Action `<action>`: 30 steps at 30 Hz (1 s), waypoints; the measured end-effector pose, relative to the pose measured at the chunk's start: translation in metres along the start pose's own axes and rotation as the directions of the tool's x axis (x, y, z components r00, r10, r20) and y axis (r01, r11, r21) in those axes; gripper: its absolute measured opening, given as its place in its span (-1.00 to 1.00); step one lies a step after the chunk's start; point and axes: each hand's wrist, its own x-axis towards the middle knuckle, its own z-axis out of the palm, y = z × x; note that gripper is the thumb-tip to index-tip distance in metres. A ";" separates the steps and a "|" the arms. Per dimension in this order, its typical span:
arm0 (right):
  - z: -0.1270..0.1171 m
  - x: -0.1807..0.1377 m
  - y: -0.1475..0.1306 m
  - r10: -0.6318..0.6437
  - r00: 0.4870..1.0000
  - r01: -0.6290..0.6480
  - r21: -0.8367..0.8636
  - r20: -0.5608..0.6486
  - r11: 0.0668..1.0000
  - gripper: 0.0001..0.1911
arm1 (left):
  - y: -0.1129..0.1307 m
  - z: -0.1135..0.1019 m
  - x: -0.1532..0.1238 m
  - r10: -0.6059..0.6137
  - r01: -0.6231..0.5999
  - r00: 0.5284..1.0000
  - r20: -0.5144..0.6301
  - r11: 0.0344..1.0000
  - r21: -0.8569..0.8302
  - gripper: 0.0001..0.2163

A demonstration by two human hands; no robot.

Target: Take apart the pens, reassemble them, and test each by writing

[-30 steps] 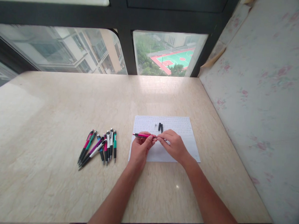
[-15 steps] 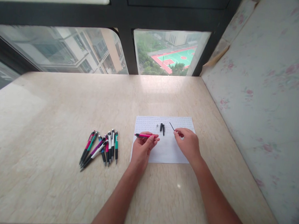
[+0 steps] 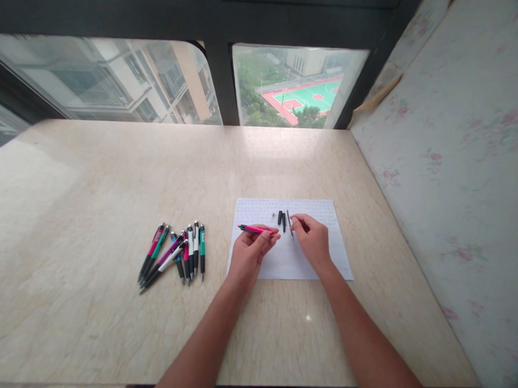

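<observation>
My left hand (image 3: 251, 252) is closed around a pink pen barrel (image 3: 257, 229), which lies nearly level across the fingers with its dark clip end to the left. My right hand (image 3: 312, 239) pinches a thin dark pen refill (image 3: 288, 217) at the fingertips, low over the paper or touching it; I cannot tell which. Just left of the refill, two short black pen parts (image 3: 280, 218) lie side by side. A tiny grey piece (image 3: 273, 215) sits to their left. All of these are over a white sheet of paper (image 3: 307, 264) with lines of writing near its top.
Several click pens (image 3: 162, 258) in pink, green, purple, white and blue lie in a loose pile left of the paper. The pale stone-patterned counter (image 3: 87, 207) meets a dark-framed window (image 3: 217, 86) at the back. A flower-papered wall (image 3: 456, 188) bounds the right side.
My right hand has moved left with the refill, bringing it beside the black parts and turning it more upright in the view. The left hand still holds the pink barrel.
</observation>
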 end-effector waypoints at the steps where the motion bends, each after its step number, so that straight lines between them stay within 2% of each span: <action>1: 0.001 0.001 0.001 0.015 1.000 -0.015 0.032 -0.006 0.999 -0.74 | 0.001 0.001 0.002 0.003 -0.003 1.000 0.010 1.000 0.002 -0.75; 8: 0.007 0.014 0.008 0.022 0.998 -0.018 0.074 -0.057 0.997 -0.74 | -0.003 0.012 0.022 0.041 -0.043 0.992 0.119 0.999 0.014 -0.82; 13: 0.005 0.014 -0.005 -0.024 0.998 0.033 0.158 -0.057 0.987 -0.70 | -0.003 0.021 0.036 0.077 -0.081 0.987 0.141 0.997 0.018 -0.82; 16: 0.001 0.006 -0.018 -0.094 0.996 0.089 0.236 0.009 0.968 -0.70 | 0.001 0.022 0.036 0.064 -0.074 0.985 0.159 0.995 0.060 -0.83; 20: -0.003 -0.003 -0.025 -0.147 0.984 0.115 0.269 0.102 0.956 -0.81 | 0.007 0.014 0.029 0.024 -0.056 0.984 0.177 0.982 0.178 -0.79; 23: -0.004 -0.005 -0.023 -0.116 0.988 0.083 0.289 0.101 0.954 -0.85 | 0.010 0.009 0.025 0.017 -0.050 0.988 0.150 0.975 0.217 -0.75; 26: -0.003 -0.006 -0.022 -0.068 0.993 0.033 0.328 0.096 0.944 -0.85 | 0.011 0.010 0.024 0.013 -0.032 0.992 0.127 0.989 0.146 -0.77; 30: -0.001 -0.009 -0.023 0.041 0.985 -0.113 0.451 0.166 0.885 -0.81 | 0.010 0.013 0.024 0.008 -0.016 0.996 0.092 0.996 0.088 -0.78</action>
